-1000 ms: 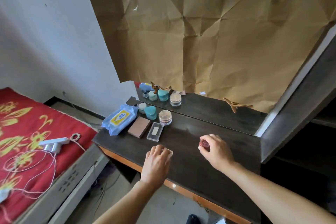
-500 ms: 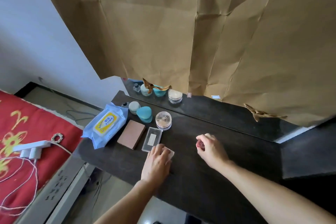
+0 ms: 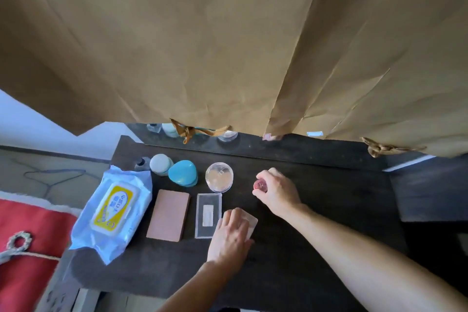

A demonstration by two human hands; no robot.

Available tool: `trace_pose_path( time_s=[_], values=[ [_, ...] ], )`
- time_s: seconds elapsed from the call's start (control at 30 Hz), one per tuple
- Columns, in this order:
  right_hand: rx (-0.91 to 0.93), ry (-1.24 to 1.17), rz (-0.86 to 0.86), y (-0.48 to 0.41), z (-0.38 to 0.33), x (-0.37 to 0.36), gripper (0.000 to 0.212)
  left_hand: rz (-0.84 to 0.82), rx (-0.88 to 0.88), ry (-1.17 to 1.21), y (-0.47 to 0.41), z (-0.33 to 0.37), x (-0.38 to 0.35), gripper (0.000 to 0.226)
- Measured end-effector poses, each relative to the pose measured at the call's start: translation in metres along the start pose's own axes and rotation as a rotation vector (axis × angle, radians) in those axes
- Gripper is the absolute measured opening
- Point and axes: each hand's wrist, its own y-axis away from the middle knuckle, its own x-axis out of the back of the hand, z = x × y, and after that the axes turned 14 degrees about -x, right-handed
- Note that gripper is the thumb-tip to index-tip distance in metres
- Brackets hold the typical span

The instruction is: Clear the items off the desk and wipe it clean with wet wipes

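Observation:
On the dark wooden desk (image 3: 316,210) my right hand (image 3: 278,192) is closed around a small red-capped jar (image 3: 260,185) that stands on the surface. My left hand (image 3: 231,235) lies flat over a small pale, translucent flat item (image 3: 250,220), just right of a clear rectangular case (image 3: 209,214). To the left lie a pink-brown flat box (image 3: 168,215) and a blue pack of wet wipes (image 3: 112,210) with a yellow lid. Behind them stand a round clear jar (image 3: 219,176), a teal heart-shaped case (image 3: 182,172), a pale round container (image 3: 160,164) and a small dark bottle (image 3: 142,163).
Crumpled brown paper (image 3: 228,45) covers the mirror behind the desk, hanging low over its back edge. A red bedspread (image 3: 30,248) with a white cable lies at the left. A dark shelf unit (image 3: 430,190) borders the desk on the right.
The view has tilted down and come closer to the desk. Both hands slid a little toward the row of items; the right still grips the red-capped jar, the left still covers the flat item.

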Motion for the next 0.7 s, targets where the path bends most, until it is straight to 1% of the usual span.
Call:
trace_pose_path(
  time_s=[0.13,0.27,0.33,0.43,0.53,0.63,0.7],
  values=[
    [-0.069,0.013,0.023,-0.002,-0.005,-0.012,0.037,0.03,-0.11,0.007,0.002,-0.018,0.006,0.041],
    [-0.116,0.051,0.015,0.002,-0.013,-0.012,0.044,0.038,-0.159,-0.021,0.009,-0.038,0.023,0.03],
    [-0.137,0.068,0.029,0.009,-0.017,-0.01,0.045,0.039,-0.14,-0.072,0.014,-0.051,0.031,0.024],
    [-0.142,0.088,0.094,0.02,-0.025,-0.007,0.041,0.057,-0.095,-0.101,0.024,-0.069,0.047,0.02],
    [-0.085,0.11,0.104,0.035,-0.038,-0.004,0.036,0.161,-0.026,-0.12,0.042,-0.085,0.065,0.014],
    [-0.012,0.082,0.103,0.048,-0.048,-0.011,0.034,0.25,0.069,-0.132,0.066,-0.104,0.073,0.028],
    [0.024,0.054,0.097,0.053,-0.057,-0.018,0.033,0.29,0.125,-0.159,0.079,-0.116,0.078,0.031]
  ],
)
